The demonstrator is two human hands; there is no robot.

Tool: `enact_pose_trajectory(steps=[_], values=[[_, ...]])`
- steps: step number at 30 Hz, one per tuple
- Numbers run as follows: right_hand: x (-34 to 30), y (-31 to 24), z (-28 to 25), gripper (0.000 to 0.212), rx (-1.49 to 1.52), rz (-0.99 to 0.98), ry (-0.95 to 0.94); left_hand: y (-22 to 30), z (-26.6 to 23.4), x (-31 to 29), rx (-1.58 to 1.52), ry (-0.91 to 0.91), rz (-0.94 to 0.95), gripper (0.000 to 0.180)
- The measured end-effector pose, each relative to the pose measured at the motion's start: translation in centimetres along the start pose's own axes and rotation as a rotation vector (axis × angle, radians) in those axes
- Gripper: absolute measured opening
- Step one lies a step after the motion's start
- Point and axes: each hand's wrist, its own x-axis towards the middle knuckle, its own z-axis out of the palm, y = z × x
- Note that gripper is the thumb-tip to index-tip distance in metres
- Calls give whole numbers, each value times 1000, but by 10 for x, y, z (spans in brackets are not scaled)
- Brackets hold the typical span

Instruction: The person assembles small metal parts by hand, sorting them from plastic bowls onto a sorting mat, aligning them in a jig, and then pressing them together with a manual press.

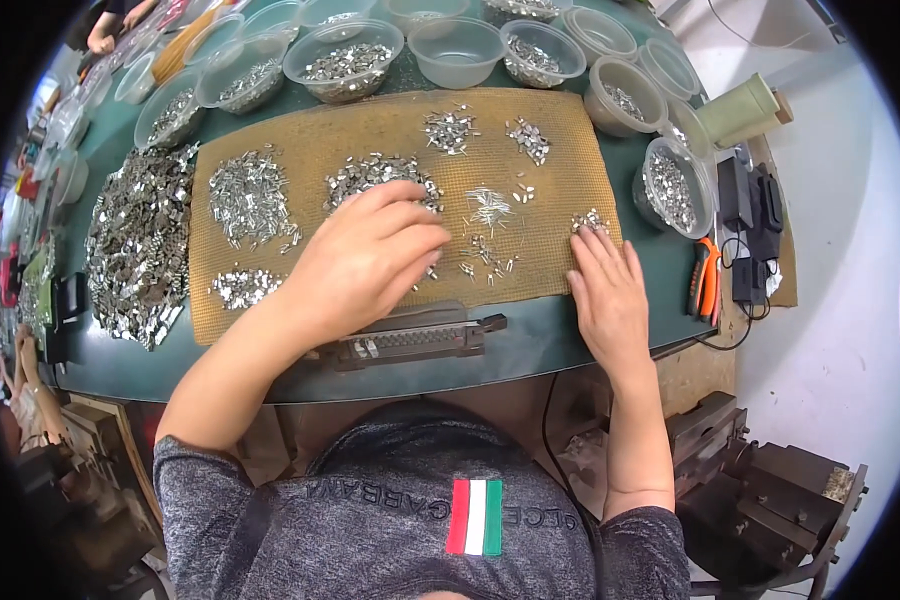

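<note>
Below, I see the left hand (365, 262) lying palm-down on a tan mesh mat (270, 300), fingers together and curled over a pile of small silver metal parts (370, 172), hiding whether it pinches any. The right hand (610, 300) rests flat at the mat's right edge, fingers slightly spread, fingertips touching a small cluster of parts (590, 219). A dark slotted fixture (410, 340) sits just below the mat, partly covered by the left wrist.

shirt: grey heathered, short sleeves | chest patch: green-white-red stripes | forearms: bare
</note>
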Motion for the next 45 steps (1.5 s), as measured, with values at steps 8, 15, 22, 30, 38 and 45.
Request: enact_pose_trajectory(steps=[8, 15, 22, 30, 38, 45], values=[[-22, 3, -13, 30, 218, -37, -4, -4, 50, 57, -120, -57, 88, 15], [-17, 20, -10, 11, 433, 289, 232, 12, 99, 93, -209, -174, 93, 15], [-8, 27, 0, 10, 418, 295, 260, 24, 125, 98, -209, -169, 116, 14], [5, 22, 10, 9, 171, 274, 211, 25, 129, 97, -193, -154, 84, 11], [10, 14, 7, 10, 176, 266, 179, 15, 116, 93, -280, -178, 27, 11], [5, 39, -3, 10, 181, 175, 128, 26, 132, 104, -238, -185, 106, 12]])
